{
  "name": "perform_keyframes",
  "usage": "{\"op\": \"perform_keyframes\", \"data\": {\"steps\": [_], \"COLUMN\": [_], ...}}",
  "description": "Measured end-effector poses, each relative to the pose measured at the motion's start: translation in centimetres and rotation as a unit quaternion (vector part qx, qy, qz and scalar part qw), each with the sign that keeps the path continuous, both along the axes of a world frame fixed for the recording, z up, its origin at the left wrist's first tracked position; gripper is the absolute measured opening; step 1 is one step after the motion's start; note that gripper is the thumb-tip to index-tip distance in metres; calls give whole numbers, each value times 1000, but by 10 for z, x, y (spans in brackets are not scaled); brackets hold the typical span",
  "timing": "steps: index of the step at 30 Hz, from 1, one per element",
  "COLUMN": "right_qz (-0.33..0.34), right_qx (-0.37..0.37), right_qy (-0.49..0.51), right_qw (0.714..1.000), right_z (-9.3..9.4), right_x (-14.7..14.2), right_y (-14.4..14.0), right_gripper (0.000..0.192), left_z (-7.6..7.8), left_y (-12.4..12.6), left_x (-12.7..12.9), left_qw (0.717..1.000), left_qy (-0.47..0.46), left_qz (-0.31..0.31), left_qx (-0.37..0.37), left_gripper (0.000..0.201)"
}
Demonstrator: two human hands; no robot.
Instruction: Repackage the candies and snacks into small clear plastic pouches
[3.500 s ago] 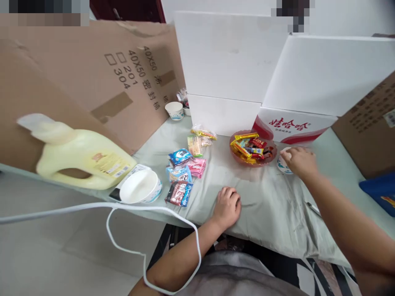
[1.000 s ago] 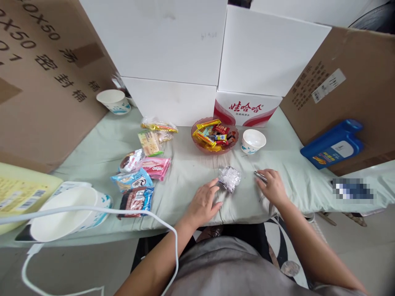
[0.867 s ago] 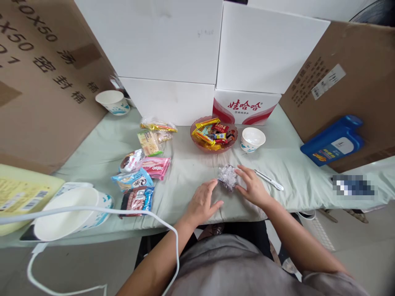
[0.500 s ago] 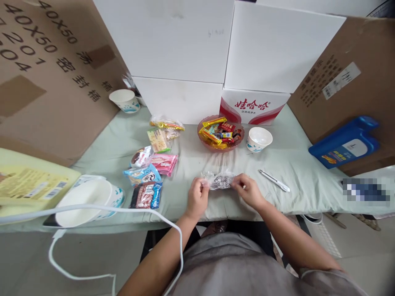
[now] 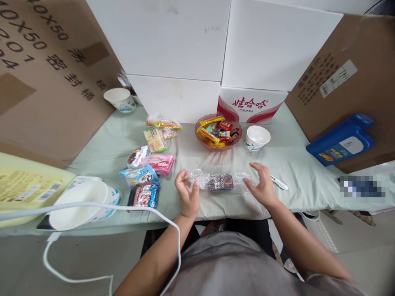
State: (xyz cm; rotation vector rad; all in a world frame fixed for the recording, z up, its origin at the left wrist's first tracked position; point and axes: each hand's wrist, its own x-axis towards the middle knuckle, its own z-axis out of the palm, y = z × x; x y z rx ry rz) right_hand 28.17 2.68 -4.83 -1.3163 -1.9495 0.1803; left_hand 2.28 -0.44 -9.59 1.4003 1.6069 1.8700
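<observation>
— What are your fingers doing?

— My left hand (image 5: 187, 193) pinches the left end of a crinkly clear wrapper (image 5: 216, 181) with a brown cocoa bar inside. My right hand (image 5: 262, 187) is spread wide, fingers loose, just at the wrapper's right end. I can't tell if it touches.

— Where is the wrapper?

— Lying flat on the green cloth (image 5: 293, 164), stretched out between my two hands, close to the near edge.

— What else is around?

— At three o'clock from my right hand, a silver pen (image 5: 279, 183) peeks out. At twelve o'clock sit a pink bowl of candy (image 5: 218, 132) and a small paper cup (image 5: 257, 137). At ten o'clock from my left hand lie snack packets (image 5: 145, 174).

— How would you hold it well?

— I think pinch both ends softly and keep it flat, so the thin plastic doesn't rip or slide.
</observation>
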Motion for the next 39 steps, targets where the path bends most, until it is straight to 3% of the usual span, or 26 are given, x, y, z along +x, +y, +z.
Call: {"op": "perform_keyframes", "data": {"steps": [3,6,8,10,13,17,23,28,34,37,39], "right_qz": [115,155,180,184,125,88,88,82,59,130,248], "right_qx": [-8,-20,-45,-68,-90,-160,-217,-162,14,17,-66], "right_qy": [-66,-43,-39,-59,-78,-112,-129,-72,-25,-17,-46], "right_qw": [991,987,982,979,985,977,964,981,998,991,965], "right_z": [13,15,12,6,-5,-12,-7,-2,30,53,62], "right_x": [-23,-35,-36,-35,-31,-30,-28,-27,-37,-40,-40], "right_y": [0,-4,-7,-8,-3,6,11,11,5,-9,-22], "right_gripper": [50,23,14,16,26,34,20,15,11,10,12], "left_z": [11,18,20,21,22,25,30,35,41,42,43], "left_y": [-10,-18,-20,-17,-7,9,8,-5,-9,-10,-14], "left_x": [1,5,9,12,14,10,-3,-1,10,8,4], "left_qw": [973,921,902,904,911,889,890,883,878,877,864], "left_qy": [213,349,387,399,400,434,436,451,450,461,481], "left_qz": [9,-104,-157,-145,-104,-124,-120,-130,-162,-137,-146], "left_qx": [87,137,108,57,-6,-71,-54,2,15,18,21], "left_gripper": [44,30,21,17,22,34,22,15,22,44,48]}}
